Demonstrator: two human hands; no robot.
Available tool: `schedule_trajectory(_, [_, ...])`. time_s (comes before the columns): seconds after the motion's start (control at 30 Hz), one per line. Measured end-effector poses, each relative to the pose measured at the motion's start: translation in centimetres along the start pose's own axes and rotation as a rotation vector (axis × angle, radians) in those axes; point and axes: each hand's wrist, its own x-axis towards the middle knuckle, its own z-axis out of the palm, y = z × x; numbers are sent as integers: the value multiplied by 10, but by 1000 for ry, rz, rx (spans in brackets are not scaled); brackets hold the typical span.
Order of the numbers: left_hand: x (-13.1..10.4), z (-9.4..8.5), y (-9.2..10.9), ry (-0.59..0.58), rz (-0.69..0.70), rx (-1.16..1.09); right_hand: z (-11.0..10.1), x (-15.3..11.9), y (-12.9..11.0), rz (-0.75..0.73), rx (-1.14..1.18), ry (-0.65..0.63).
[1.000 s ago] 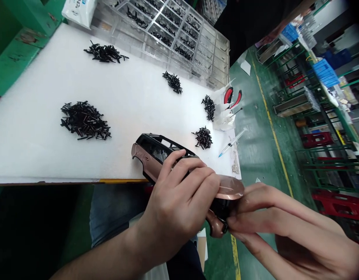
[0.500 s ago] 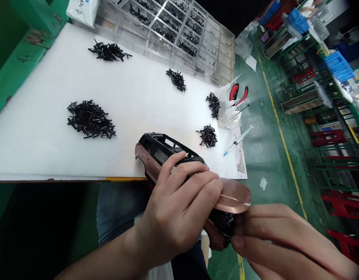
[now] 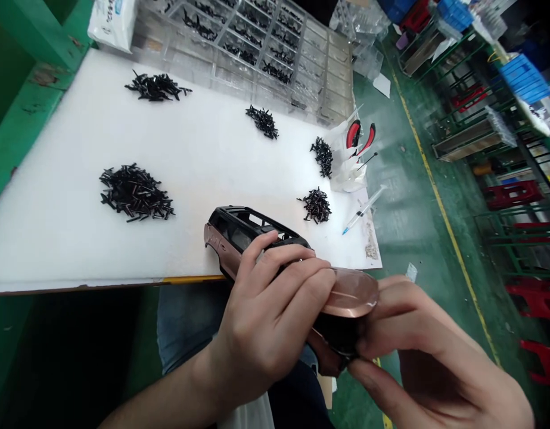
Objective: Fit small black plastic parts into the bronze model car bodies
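Note:
A bronze and black model car body [image 3: 232,247] lies tilted over the table's front edge, its bronze hood [image 3: 353,292] raised toward the lower right. Wrapped around its middle, my left hand [image 3: 275,316] grips it from above and hides much of the roof. My right hand [image 3: 418,345] is at the front end, thumb and fingers pinched by the dark opening under the hood; whatever they hold there is hidden. Nearest on the table is a small pile of black parts [image 3: 317,205]. A syringe with a blue tip [image 3: 363,211] lies right of that pile.
More piles of small black parts [image 3: 136,192] lie on the white foam sheet [image 3: 203,155]. A clear compartment box [image 3: 257,53] stands at the back, beside a white packet [image 3: 112,24]. Red-handled pliers [image 3: 354,134] stand at the right edge. Shelves and red stools [image 3: 513,195] are beyond.
My right hand has shifted up and left, its fingers now more bent at the car's front end. My left hand keeps its grip. The whole view has moved slightly.

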Motion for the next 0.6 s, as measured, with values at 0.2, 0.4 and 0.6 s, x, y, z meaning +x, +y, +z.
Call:
schedule_trajectory(0.2, [3, -11, -1, 16, -38, -12, 3, -7, 18, -189, -65, 122])
schedule_trajectory(0.4, [17, -23, -5, 21, -68, -67, -1, 4, 36, -384, -291, 68])
schedule_trajectory(0.6, [7, -78, -2, -181, -300, -81, 9, 21, 29, -508, -324, 96])
